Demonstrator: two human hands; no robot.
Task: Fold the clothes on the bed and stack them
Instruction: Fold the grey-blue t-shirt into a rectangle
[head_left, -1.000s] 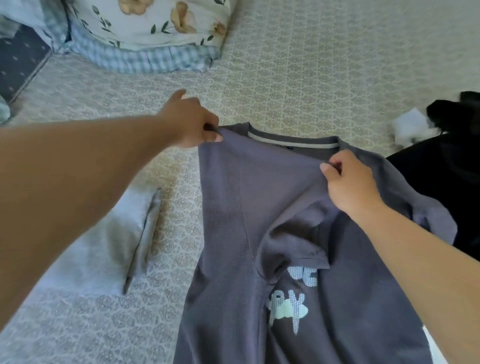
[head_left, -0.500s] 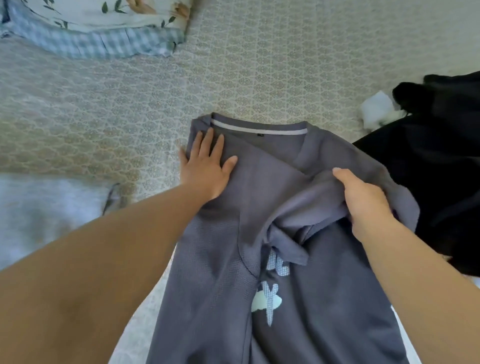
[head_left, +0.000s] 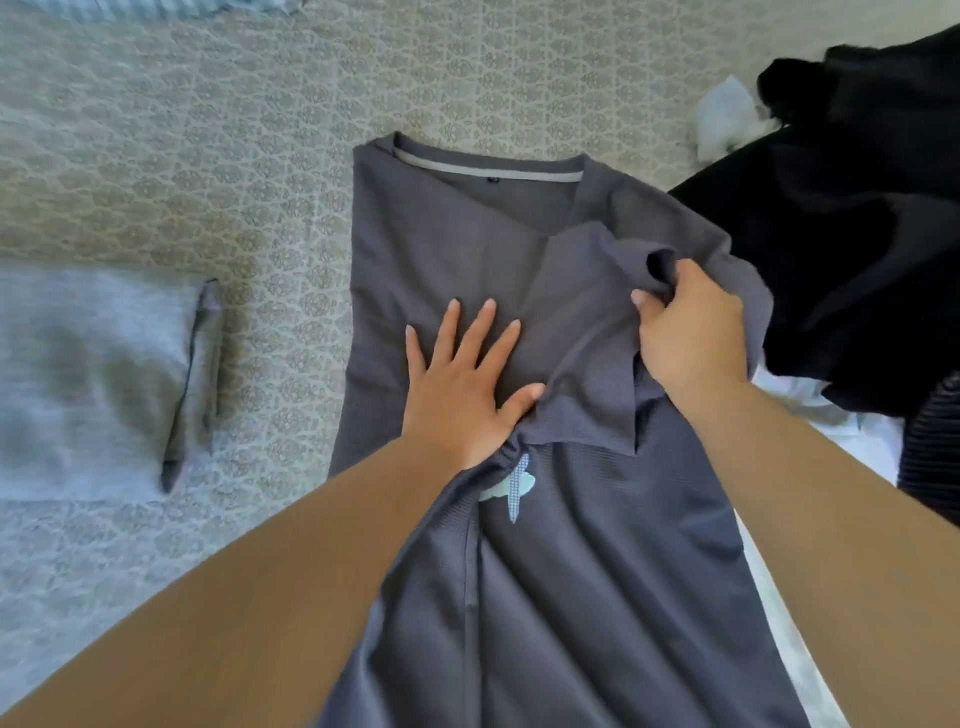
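Left hand (head_left: 460, 384): flat, fingers spread and straight, pressing the folded-in left side of the shirt (head_left: 447, 218) just below the collar (head_left: 488, 169); it grips nothing.
Right hand (head_left: 688, 335): fingers curled round a bunch of the shirt's right shoulder and sleeve (head_left: 597, 332), lifted off the bed and drawn toward the middle.
Shirt: grey, on the bed (head_left: 208, 130), collar at the far end, hem running off the near edge of view; its print (head_left: 511, 486) is half hidden under the gathered cloth.
Risk, sleeve: the bunch in the right hand is crumpled, not flat. Laid down as it is, it would likely leave a lump, and the fold would come out uneven.
Risk, left side: if the flat hand lifts too soon, or the right pulls hard, the folded left side may slide and open.
Risk, body: creases run below the print. Folding over them would set them in.
Grey stack (head_left: 93, 379): well left of the shirt, one folded piece; a lumpy shirt would sit badly on it.
Black clothes (head_left: 841, 234): right of the shirt, touching or overlapping its shoulder. I cannot tell which, so the sleeve may drag them along.
White cloth (head_left: 724, 117): beyond the black clothes, right of the collar.
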